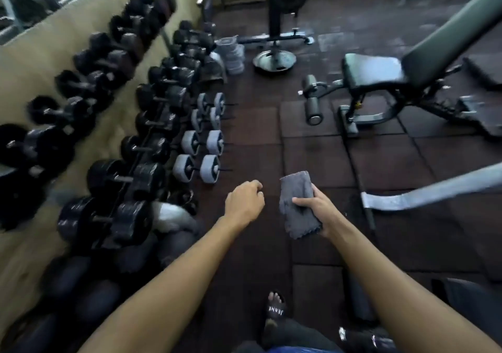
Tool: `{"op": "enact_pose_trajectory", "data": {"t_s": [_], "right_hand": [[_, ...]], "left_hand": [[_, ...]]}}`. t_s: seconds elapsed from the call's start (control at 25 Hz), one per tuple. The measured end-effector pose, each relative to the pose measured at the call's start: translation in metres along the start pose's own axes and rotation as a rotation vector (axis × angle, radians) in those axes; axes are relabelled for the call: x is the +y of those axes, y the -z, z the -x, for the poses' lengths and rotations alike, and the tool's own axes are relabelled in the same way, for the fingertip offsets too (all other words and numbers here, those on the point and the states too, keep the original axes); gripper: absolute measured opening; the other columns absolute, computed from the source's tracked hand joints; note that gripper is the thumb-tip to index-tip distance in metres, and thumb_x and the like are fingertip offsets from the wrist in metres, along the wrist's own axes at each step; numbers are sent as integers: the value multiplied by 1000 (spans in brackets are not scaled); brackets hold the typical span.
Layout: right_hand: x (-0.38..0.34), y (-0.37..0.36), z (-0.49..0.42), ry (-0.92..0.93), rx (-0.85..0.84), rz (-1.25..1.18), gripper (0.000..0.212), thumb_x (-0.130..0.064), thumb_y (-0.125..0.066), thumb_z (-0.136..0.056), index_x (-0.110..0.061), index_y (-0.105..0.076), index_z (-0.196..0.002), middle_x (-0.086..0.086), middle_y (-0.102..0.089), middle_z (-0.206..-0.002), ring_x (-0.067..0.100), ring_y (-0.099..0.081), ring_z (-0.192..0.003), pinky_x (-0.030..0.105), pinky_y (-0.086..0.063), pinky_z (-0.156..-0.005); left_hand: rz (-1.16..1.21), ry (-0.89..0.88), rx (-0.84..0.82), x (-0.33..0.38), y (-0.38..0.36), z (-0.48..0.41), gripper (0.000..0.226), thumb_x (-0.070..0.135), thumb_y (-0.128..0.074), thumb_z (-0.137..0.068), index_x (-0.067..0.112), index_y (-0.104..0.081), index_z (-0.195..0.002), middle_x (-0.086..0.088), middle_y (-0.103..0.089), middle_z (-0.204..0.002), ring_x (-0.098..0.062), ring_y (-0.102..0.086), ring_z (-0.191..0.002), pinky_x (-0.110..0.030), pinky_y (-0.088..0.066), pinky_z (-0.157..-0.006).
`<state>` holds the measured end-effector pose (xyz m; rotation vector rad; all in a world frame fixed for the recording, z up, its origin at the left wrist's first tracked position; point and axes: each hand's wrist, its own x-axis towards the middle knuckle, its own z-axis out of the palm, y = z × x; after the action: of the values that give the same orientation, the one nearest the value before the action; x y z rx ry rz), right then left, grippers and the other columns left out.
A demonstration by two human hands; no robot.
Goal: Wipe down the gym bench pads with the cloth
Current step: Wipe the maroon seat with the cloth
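Note:
A folded grey cloth [297, 203] is held upright in my right hand [319, 211], thumb across its front, low in the middle of the view. My left hand [245, 202] hovers just left of it, fingers curled in a loose fist with nothing in it. The gym bench stands far ahead at the upper right: its dark seat pad [372, 71] lies flat and its long back pad [451, 37] rises at an incline toward the right edge. Both hands are well short of the bench, over the floor.
A rack of black dumbbells [135, 124] runs along the left, with grey-ended dumbbells [199, 146] on the floor beside it. A weight-plate stand [275, 29] is ahead. A grey metal bar [434, 187] crosses at right. Dark rubber floor tiles [312, 146] lie between me and the bench.

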<state>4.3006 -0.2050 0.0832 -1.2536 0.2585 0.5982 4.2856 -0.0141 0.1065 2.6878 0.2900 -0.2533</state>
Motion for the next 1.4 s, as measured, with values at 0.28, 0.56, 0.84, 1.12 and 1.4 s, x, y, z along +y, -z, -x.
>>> {"op": "enact_pose_trajectory", "data": {"t_s": [0.28, 0.56, 0.84, 1.12, 1.4], "right_hand": [[-92, 88, -85, 116, 347, -196, 41, 11, -59, -86, -12, -55, -120, 14, -66, -105, 28, -66, -89, 46, -54, -85], [-164, 193, -149, 231, 738, -413, 51, 14, -56, -87, -4, -48, -134, 20, -63, -109, 35, -63, -97, 52, -52, -91], [-218, 279, -152, 297, 1062, -676, 46, 12, -56, -89, -17, -54, -125, 16, -67, -104, 33, -67, -86, 47, -58, -79], [-230, 416, -144, 273, 1241, -780, 54, 2, -65, -89, -19, -50, -136, 15, -69, -116, 36, -68, -100, 53, -55, -88], [-293, 680, -88, 300, 1227, -761, 45, -1, -61, -92, -26, -55, -129, 14, -70, -112, 32, -70, -95, 47, -58, -80]], "left_hand": [[-55, -312, -161, 124, -6, -178, 32, 24, -46, -96, 23, -62, -123, 2, -65, -123, -22, -60, -114, -41, -46, -98], [-148, -720, -315, 284, -49, -326, 32, 23, -45, -94, 23, -63, -121, 0, -64, -122, -25, -58, -117, -38, -47, -96], [-221, -1090, -493, 448, -90, -384, 33, 19, -43, -96, 20, -61, -123, -2, -63, -122, -26, -58, -113, -39, -48, -93], [-262, -1276, -615, 603, -176, -391, 39, 13, -41, -96, 20, -60, -129, -4, -61, -126, -26, -58, -115, -39, -47, -93], [-298, -1263, -603, 832, -302, -385, 40, 11, -41, -94, 18, -59, -129, -4, -61, -126, -27, -58, -113, -42, -47, -93]]}}
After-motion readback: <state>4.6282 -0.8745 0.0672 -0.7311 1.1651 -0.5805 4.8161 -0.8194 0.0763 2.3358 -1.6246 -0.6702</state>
